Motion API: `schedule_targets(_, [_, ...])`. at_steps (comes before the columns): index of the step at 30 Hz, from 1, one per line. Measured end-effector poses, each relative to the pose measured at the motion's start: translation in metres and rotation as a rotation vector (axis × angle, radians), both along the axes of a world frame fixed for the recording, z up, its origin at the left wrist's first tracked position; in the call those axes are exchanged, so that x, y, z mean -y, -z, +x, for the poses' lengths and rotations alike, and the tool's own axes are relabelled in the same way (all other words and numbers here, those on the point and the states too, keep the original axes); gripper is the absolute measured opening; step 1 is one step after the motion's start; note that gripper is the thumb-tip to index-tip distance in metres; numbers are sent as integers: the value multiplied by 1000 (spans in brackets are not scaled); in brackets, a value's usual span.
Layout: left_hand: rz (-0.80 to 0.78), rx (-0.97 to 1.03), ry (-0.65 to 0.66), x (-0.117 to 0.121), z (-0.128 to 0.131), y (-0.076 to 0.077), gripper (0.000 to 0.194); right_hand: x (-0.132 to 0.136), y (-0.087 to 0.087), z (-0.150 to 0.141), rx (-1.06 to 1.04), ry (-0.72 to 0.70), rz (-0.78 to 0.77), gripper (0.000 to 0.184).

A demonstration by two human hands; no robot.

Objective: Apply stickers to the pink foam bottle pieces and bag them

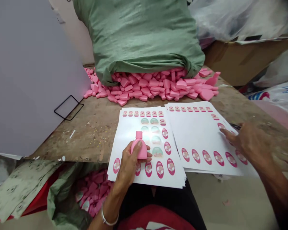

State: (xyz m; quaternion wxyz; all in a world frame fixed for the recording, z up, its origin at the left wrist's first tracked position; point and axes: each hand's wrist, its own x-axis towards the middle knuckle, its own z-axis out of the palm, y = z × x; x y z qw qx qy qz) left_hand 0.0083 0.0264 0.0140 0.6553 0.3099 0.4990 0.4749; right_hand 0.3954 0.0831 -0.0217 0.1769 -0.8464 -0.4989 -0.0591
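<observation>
In the head view my left hand [132,159] is closed around a small pink bottle [139,147] with a pink cap, held upright over the left sticker sheet [132,127]. That sheet carries oval pink labels, small square ones and pale green domed ones. My right hand [244,143], slightly blurred, reaches over the right sticker sheet [196,134]. Its index finger is stretched out, the tip at an oval label [220,125] near the sheet's right edge. The other fingers are partly hidden. A small dark object [235,126] lies just beyond this hand; its kind is unclear.
A green cloth sack [146,35] lies at the back, pink bottles [144,83] piled at its mouth on the wooden table [93,127]. At left stand a white panel [33,80] and a black wire frame [68,108]. Below the table are more pink bottles [96,188]. A cardboard box [242,57] stands right.
</observation>
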Motion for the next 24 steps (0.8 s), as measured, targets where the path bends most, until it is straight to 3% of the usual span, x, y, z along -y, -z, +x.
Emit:
schedule_targets(2, [-15, -7, 31, 8, 9, 3, 41, 16, -11, -44, -61, -84, 17, 53])
schedule_targets(5, [-66, -30, 75, 16, 23, 8, 47, 41, -18, -121, -392, -541, 63, 29])
schedule_targets(7, [-75, -74, 63, 18, 29, 10, 50, 51, -14, -163, -302, -747, 86, 21])
schedule_targets(9, [-52, -97, 27, 17, 32, 11, 49, 55, -7, -187, -138, -810, 119, 18])
schedule_targets(16, [-4, -86, 13, 16, 32, 14, 47, 54, 5, -193, -4, -798, 101, 19])
schedule_targets(24, [-38, -73, 45, 14, 31, 13, 50, 47, 5, -196, -144, -791, 74, 16])
